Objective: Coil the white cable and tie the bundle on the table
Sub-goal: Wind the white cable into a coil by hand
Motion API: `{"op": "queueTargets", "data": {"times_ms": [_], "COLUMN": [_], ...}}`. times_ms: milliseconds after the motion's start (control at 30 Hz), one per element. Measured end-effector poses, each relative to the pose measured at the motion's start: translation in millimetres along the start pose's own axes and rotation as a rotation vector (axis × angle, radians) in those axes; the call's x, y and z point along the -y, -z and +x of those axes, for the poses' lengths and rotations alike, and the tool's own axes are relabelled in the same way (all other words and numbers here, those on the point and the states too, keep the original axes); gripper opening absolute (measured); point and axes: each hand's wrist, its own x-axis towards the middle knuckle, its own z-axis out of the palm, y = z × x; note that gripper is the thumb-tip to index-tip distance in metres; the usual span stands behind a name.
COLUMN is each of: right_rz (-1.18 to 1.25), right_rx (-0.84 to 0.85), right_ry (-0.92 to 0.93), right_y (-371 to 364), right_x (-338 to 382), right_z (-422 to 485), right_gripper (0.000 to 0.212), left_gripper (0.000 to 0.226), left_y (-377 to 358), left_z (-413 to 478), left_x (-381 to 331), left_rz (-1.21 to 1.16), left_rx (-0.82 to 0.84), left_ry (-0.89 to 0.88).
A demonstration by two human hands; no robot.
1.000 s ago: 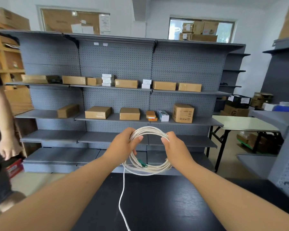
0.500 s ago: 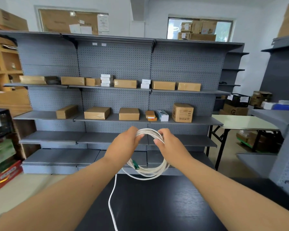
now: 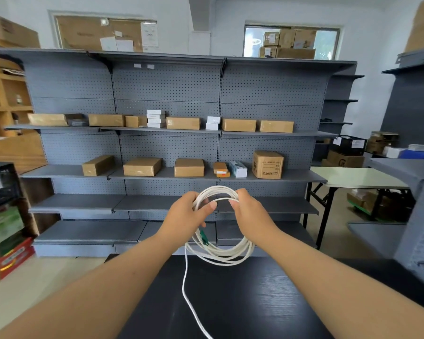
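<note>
The cable (image 3: pixel 220 253) coil is gripped by both hands (image 3: pixel 187 214) above the table (image 3: pixel 267 302), so loops are kept together.

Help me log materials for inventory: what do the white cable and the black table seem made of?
White cable: probably plastic-sheathed, smooth and matte; it bends into soft loops. Black table: wood or wood-look laminate, matte; fine grain lines show, but which of the two is unclear.

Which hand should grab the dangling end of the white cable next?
Probably the left hand: the loose tail hangs just below it, while the right hand grips the coil opposite and can steady it.
</note>
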Motion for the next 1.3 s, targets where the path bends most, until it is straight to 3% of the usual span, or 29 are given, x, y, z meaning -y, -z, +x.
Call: {"op": "queueTargets", "data": {"times_ms": [133,267,400,600,867,1000,1133,1300], "right_rz": [0.069,0.114,0.102,0.171,0.209,0.198,0.084,0.061], "right_rx": [-0.019,-0.028,-0.037,0.031,0.016,0.071,0.133,0.080], "right_ry": [-0.071,-0.114,-0.091,-0.117,-0.059,0.046,0.090,0.091], "right_y": [0,0,1,-1,3,10,10,4], "right_x": [-7,-10,-8,-9,-3,3,4,1], "right_z": [0,-1,-1,1,2,2,1,0], "right_gripper": [0.022,0.022,0.022,0.023,0.023,0.036,0.024,0.009], "left_gripper": [0.019,0.029,0.013,0.009,0.014,0.020,0.021,0.019], "left_y": [-1,0,-1,-2,3,5,6,2], "left_z": [-3,-4,-4,-1,6,7,8,3], "left_x": [1,1,-2,-6,-12,-11,-10,-9], "left_rz": [-0.131,-0.155,-0.099,0.026,0.198,0.280,0.291,0.068], "left_rx": [0.016,0.022,-0.031,-0.098,-0.092,-0.007,0.056,0.091], "left_ry": [-0.021,-0.049,-0.092,-0.133,-0.202,-0.239,-0.229,-0.117]}}
